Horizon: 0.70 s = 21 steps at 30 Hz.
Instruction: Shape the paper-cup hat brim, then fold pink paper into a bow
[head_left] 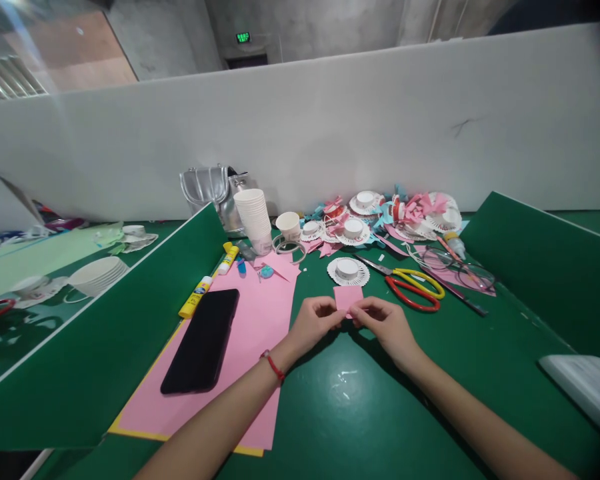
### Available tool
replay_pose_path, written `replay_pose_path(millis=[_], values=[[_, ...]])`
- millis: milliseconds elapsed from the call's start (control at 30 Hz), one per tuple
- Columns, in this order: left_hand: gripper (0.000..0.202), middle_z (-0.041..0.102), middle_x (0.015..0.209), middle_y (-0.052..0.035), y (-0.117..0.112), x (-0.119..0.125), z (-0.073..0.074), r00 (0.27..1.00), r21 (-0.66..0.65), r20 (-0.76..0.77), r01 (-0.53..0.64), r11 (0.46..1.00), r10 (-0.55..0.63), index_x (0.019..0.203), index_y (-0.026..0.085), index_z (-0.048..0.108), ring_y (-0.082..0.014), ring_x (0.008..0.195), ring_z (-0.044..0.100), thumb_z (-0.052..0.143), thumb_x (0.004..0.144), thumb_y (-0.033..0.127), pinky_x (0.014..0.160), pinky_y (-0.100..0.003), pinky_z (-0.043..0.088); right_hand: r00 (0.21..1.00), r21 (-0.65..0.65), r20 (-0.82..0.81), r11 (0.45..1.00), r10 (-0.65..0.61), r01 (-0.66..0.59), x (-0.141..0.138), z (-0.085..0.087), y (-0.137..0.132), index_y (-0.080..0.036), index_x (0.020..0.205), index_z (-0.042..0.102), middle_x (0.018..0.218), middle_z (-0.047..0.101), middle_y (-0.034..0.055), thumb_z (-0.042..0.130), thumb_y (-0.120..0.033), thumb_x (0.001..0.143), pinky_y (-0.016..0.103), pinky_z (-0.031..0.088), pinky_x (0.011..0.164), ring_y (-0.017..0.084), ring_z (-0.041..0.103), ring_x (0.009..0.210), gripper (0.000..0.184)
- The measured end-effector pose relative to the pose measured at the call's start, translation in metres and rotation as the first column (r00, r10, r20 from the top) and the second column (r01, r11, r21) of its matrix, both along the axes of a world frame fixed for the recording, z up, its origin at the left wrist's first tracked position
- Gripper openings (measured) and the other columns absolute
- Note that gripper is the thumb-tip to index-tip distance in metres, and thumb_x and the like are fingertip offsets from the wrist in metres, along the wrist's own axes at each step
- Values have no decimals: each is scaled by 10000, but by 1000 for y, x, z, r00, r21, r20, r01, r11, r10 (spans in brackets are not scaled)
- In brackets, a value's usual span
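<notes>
Between my hands I hold a small piece of pink paper (349, 298) above the green table (350, 407). My left hand (317, 321) pinches its lower left edge, with a red cord bracelet on that wrist. At the lower right edge, my right hand (385, 327) pinches the same piece. Just beyond it lies a white fringed paper disc (348, 272) with a short cup-like piece in its middle. Scissors (413, 285) with red and yellow handles rest to the right of the disc, their blades partly spread.
Left of my hands, a black phone (201, 341) lies on pink paper sheets (260, 347), near glue sticks (197, 297). Stacked paper cups (253, 217) and a silver bag (205, 187) stand behind. Paper crafts (415, 212) pile up at the back. Eyeglasses (475, 275) lie right. Green dividers (545, 273) flank the table.
</notes>
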<state>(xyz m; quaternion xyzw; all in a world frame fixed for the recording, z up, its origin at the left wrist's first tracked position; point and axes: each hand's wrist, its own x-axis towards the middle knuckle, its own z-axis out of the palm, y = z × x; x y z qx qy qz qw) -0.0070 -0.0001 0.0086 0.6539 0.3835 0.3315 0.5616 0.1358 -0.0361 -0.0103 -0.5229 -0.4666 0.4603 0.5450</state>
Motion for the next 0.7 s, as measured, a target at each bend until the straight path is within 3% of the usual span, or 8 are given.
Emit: replay_pose_path(millis=[233, 433, 533, 600, 700], values=[[165, 477, 475, 32, 2, -2, -3, 997, -6, 68, 24, 1000, -24, 546, 115, 533, -73, 463, 421, 571, 670, 216, 467, -191, 311, 998, -15, -70, 1000, 8, -9, 0, 1, 1, -142, 620, 644, 540, 606, 4, 685, -265, 572, 225, 426, 513, 106, 527, 492, 139], [180, 461, 458, 36, 1, 0, -2, 997, -41, 76, 10, 999, -7, 490, 129, 492, -79, 465, 427, 523, 662, 171, 484, -197, 324, 996, 28, 48, 997, 72, -74, 0, -3, 1, -149, 625, 635, 569, 596, 18, 649, -284, 622, 245, 439, 519, 126, 536, 524, 136], [181, 439, 446, 45, 2, 1, -3, 998, -27, 53, -43, 999, 44, 479, 133, 483, -74, 449, 405, 506, 657, 151, 470, -197, 304, 980, 218, 190, 976, -51, 9, -1, 5, -5, -176, 748, 636, 912, 589, 81, 573, -289, 700, 296, 463, 660, 199, 562, 828, 137], [184, 436, 445, 47, 2, 2, -3, 997, -26, 51, -62, 998, 63, 480, 135, 478, -72, 444, 397, 495, 662, 150, 465, -197, 295, 939, 397, 290, 916, -187, 60, -3, 15, -11, -210, 870, 623, 1142, 476, 86, 501, -277, 754, 356, 414, 814, 230, 459, 1045, 181], [202, 429, 437, 49, 3, 2, -4, 995, -37, 65, -76, 996, 78, 465, 138, 464, -71, 441, 390, 492, 664, 161, 464, -197, 291, 869, 570, 431, 820, -242, -54, -3, 27, -15, -230, 849, 633, 1179, 442, 69, 512, -237, 740, 409, 314, 931, 240, 413, 1099, 163]])
